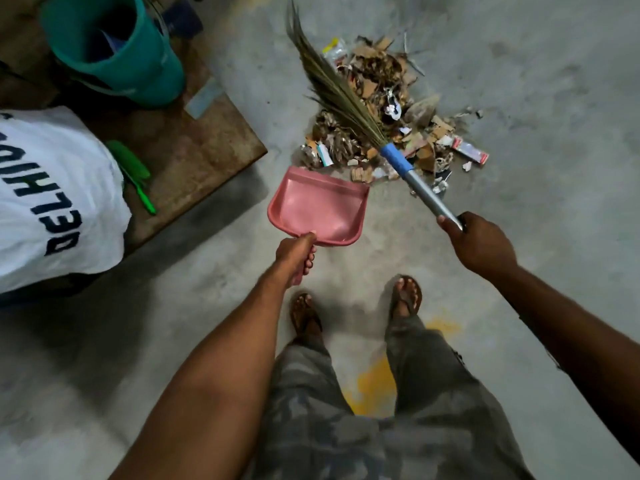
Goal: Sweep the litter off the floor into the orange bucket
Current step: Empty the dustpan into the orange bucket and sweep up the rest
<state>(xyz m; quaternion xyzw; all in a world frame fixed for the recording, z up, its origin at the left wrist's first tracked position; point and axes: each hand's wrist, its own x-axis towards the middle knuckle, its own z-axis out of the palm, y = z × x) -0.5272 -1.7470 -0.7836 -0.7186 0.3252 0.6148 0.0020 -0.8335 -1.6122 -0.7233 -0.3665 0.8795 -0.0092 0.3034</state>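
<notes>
A heap of litter point(398, 109), mostly torn cardboard, paper scraps and wrappers, lies on the concrete floor ahead of me. My left hand point(298, 256) grips the handle of a pink dustpan point(320, 207), whose open lip sits at the near left edge of the heap. My right hand point(476, 242) grips the metal handle of a grass broom point(332, 88). The broom's bristles lie across the left side of the heap, pointing away from me. No orange bucket is in view.
A teal bucket point(114, 46) stands on a low brown wooden platform point(194, 150) at the upper left, with a green brush point(133, 174) beside it. A white printed cloth point(55, 199) covers something at the left. My sandalled feet point(356, 310) stand just behind the dustpan.
</notes>
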